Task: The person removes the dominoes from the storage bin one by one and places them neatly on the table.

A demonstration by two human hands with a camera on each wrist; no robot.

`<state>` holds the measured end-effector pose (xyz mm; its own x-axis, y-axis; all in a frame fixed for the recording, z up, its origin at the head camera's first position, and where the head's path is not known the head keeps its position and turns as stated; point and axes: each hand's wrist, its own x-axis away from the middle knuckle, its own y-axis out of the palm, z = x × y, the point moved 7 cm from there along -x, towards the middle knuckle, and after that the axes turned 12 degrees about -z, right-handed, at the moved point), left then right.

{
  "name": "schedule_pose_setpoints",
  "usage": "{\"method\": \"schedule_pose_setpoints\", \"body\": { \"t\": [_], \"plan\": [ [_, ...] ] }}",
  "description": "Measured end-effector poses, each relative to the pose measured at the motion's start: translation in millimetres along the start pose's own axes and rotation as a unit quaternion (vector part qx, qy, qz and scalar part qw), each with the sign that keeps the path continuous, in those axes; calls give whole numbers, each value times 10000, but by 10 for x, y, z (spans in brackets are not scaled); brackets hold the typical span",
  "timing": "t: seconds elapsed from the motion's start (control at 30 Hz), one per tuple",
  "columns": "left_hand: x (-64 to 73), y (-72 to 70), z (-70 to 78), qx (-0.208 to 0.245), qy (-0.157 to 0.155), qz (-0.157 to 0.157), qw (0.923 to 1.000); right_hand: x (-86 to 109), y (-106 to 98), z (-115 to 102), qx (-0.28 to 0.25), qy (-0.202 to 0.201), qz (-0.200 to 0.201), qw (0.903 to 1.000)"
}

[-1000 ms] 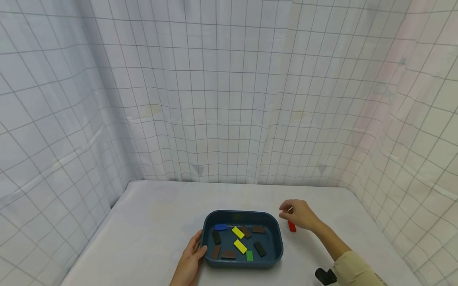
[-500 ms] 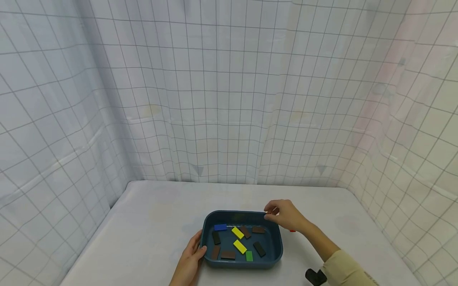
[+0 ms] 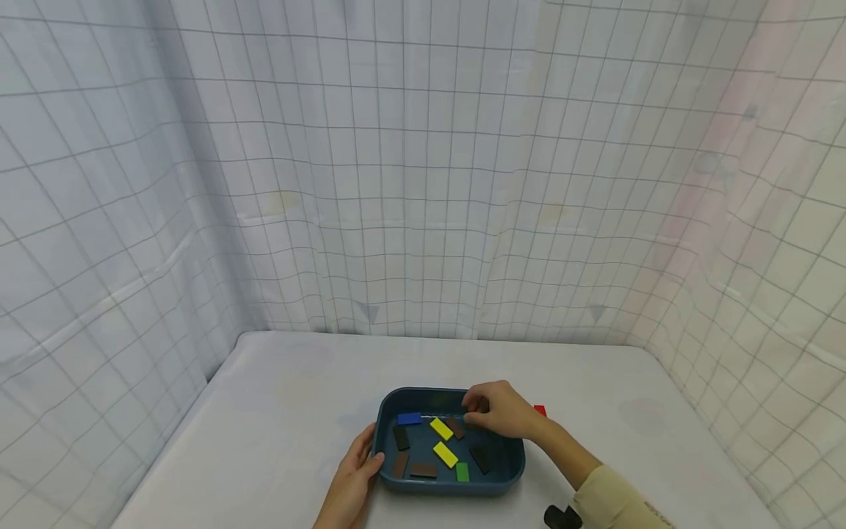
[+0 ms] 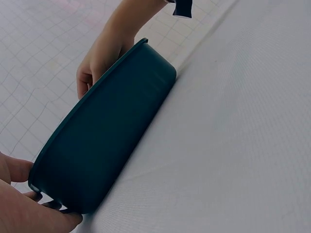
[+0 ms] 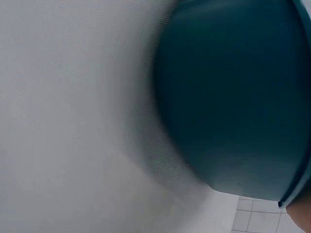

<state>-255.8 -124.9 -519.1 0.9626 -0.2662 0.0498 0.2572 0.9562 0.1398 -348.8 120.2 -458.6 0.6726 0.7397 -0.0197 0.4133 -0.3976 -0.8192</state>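
A dark blue-green tray (image 3: 449, 488) stands on the white table. My left hand (image 3: 352, 477) grips its left end, thumb at the rim and fingers against the outer wall, as the left wrist view also shows. Flat blocks lie in the tray: blue (image 3: 409, 419), yellow (image 3: 446, 455), green (image 3: 463, 472), brown (image 3: 423, 470) and black (image 3: 401, 438). My right hand (image 3: 500, 410) reaches over the tray's right end, fingers bent downward and thumb near them. It covers the brown block at the back right. I cannot tell whether its fingers hold anything.
On the table right of the tray lies a red block (image 3: 540, 410), partly behind my right forearm. A black device (image 3: 562, 516) shows beside the right sleeve (image 3: 615, 499). White gridded curtains (image 3: 423, 184) enclose the table at the back and sides.
My right hand has moved left from above the red block, across the tray's right rim, and lower over the tray. The red block stays on the table. My left hand keeps its grip.
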Motion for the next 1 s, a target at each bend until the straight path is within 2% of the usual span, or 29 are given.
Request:
{"method": "schedule_pose_setpoints", "body": {
  "t": [0.3, 0.53, 0.77, 1.0],
  "plan": [
    [-11, 11, -2, 8, -8, 2, 10000, -124, 175, 18, 0, 270, -210, 9994],
    [-15, 8, 6, 187, 19, -13, 9998, -167, 241, 55, 597, 656, -228, 9958],
    [-6, 17, -12, 116, -1, -19, 9999, -183, 305, 49, 1271, 936, -436, 9865],
    [-12, -2, -13, 127, -12, 26, 9999, -216, 360, 31, 1618, 1026, -563, 9799]
  ]
}}
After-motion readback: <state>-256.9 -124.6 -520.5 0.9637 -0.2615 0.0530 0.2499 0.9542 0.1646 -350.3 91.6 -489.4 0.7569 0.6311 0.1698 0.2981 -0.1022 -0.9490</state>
